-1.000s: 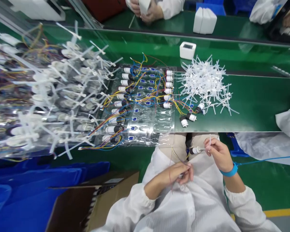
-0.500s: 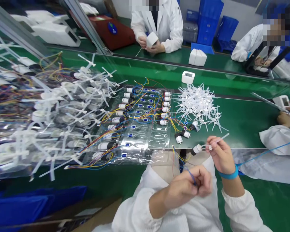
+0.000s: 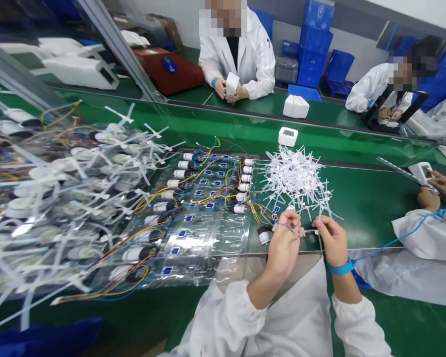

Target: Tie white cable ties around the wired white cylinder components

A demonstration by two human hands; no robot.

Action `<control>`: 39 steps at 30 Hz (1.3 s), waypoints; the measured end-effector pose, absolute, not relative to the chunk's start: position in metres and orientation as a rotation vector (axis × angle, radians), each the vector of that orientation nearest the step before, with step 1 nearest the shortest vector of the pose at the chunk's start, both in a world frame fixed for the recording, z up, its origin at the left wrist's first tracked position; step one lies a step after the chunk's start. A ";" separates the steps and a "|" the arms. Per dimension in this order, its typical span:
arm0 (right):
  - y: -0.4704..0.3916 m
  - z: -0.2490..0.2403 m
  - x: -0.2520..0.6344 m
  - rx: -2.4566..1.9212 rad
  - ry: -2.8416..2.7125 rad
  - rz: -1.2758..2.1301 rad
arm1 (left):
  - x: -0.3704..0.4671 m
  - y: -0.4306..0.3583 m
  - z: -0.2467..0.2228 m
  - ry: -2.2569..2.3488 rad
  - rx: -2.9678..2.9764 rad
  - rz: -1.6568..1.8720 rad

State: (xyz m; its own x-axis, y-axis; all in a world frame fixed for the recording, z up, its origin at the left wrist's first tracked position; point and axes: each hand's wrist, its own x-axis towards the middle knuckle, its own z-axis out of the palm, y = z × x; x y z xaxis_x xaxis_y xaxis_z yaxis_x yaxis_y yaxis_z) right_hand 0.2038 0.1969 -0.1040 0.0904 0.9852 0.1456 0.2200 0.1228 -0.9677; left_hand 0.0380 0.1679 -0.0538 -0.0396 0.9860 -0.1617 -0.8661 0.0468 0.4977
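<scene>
My left hand (image 3: 284, 245) is closed around a small motor (image 3: 302, 232); its white tip shows past my fingers and the rest is hidden. A thin blue wire (image 3: 281, 226) passes over those fingers. Beside it, my right hand (image 3: 332, 240) pinches a thin white branched tube (image 3: 320, 244), with one end hanging down and another pointing toward the motor. Just beyond both hands lies a pile of white branched tubes (image 3: 293, 173). Another white-and-black motor (image 3: 263, 235) rests left of my left hand.
Clear plastic trays (image 3: 200, 248) hold rows of wired motors (image 3: 134, 252). Many tubed motors (image 3: 78, 208) crowd the left. A white device housing (image 3: 288, 136) stands behind the tube pile. Co-workers (image 3: 238, 59) sit across and at right; a blue cord (image 3: 390, 243) runs from my right wristband.
My left hand has moved up and forward from my lap onto the motor beside the right hand. The right hand has lowered slightly, still on the tube. The whole view has shifted.
</scene>
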 end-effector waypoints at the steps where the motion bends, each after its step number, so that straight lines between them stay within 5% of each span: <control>1: 0.200 -0.105 0.203 -1.283 -1.343 0.943 | 0.038 0.172 -0.058 0.538 0.272 1.542; 39: 0.207 -0.116 0.212 -1.163 -1.456 1.078 | 0.030 0.167 -0.111 0.991 1.105 1.765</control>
